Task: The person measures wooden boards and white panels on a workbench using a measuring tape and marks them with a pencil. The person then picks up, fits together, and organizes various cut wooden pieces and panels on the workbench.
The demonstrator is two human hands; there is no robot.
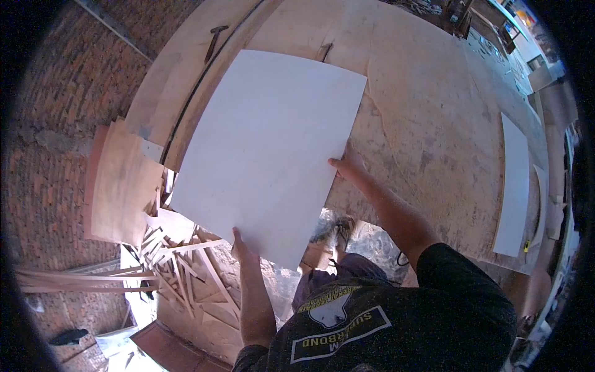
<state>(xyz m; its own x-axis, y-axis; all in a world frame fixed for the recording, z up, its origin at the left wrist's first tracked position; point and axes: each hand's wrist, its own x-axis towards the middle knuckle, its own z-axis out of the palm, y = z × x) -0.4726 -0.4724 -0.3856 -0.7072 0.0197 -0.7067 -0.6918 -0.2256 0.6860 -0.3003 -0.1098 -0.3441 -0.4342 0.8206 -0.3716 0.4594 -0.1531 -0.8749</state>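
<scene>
A large white panel (273, 142) lies over the wooden table (427, 124), its near end sticking out past the table's front edge. My left hand (243, 247) grips the panel's near edge, thumb on top and the other fingers hidden beneath. On the panel's right edge my right hand (348, 163) is closed, its thumb on the white face and the fingers mostly out of sight. Beyond the far edge, a small dark object (326, 51) shows on the table.
A hammer (215, 42) lies at the table's far left, beside a long dark groove. A narrow white strip (513, 186) rests at the right. Wood offcuts (186, 263) are piled on the floor at lower left, near a brick wall (49, 180).
</scene>
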